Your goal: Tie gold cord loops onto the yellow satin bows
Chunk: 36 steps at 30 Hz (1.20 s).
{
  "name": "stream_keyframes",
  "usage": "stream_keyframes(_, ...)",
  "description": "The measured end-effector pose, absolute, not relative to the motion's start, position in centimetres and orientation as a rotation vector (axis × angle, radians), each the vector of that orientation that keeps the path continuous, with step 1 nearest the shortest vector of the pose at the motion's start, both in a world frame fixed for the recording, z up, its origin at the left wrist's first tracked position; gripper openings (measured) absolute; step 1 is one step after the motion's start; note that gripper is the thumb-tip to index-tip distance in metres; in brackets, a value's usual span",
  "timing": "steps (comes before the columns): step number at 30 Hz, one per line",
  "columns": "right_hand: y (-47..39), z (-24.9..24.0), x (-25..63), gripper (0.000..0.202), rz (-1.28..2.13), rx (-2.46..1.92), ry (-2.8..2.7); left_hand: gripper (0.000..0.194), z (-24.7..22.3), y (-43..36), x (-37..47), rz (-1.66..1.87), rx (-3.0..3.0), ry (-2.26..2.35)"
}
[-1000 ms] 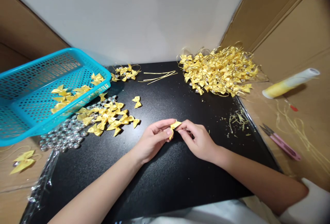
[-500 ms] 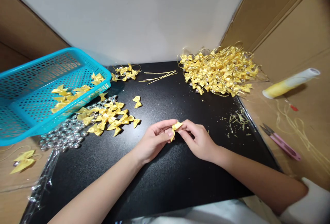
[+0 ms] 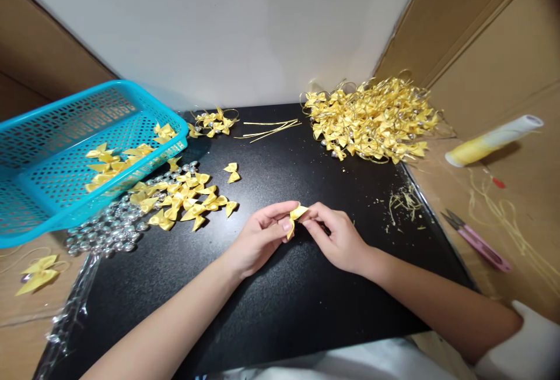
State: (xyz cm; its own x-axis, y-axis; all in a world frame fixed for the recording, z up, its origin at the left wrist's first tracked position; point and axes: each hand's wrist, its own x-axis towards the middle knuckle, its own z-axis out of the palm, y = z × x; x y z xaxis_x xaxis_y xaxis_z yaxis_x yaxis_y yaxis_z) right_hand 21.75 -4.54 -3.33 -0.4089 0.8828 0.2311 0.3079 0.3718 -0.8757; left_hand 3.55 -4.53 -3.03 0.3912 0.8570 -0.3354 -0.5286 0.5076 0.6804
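Note:
Above the front middle of the black tabletop [image 3: 262,304], a yellow ribbon bow [image 3: 297,214] is pinched between the thumb and fingers of my left hand [image 3: 263,237]. My right hand [image 3: 336,237] meets it from the right, thumb and forefinger pressed together at the bow's right tip. Whether the right fingertips also hold a cord or bead is hidden. Loose yellow bows [image 3: 186,199] lie to the left of my hands, beside a heap of silvery beads [image 3: 109,231]. A single bow [image 3: 232,172] lies apart from that pile.
A turquoise basket [image 3: 65,215] with some bows stands at left. Gold cords [image 3: 271,129] lie at the back, near a large heap of corded bows [image 3: 371,118]. Pink-handled snips [image 3: 479,244], a cardboard tube [image 3: 494,140] and thread scraps [image 3: 405,202] are at right.
The bow and my left fingertips have shifted very slightly to the left. My right hand has hardly moved, and both hands keep their pinch.

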Motion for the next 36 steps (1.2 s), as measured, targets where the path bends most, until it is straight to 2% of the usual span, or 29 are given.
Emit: stream_keyframes(36, -4.54, -3.54, 21.75, 0.011, 0.961, -1.024, -1.911, 0.03, -3.17, -4.59, 3.5, 0.918, 0.496, 0.72)
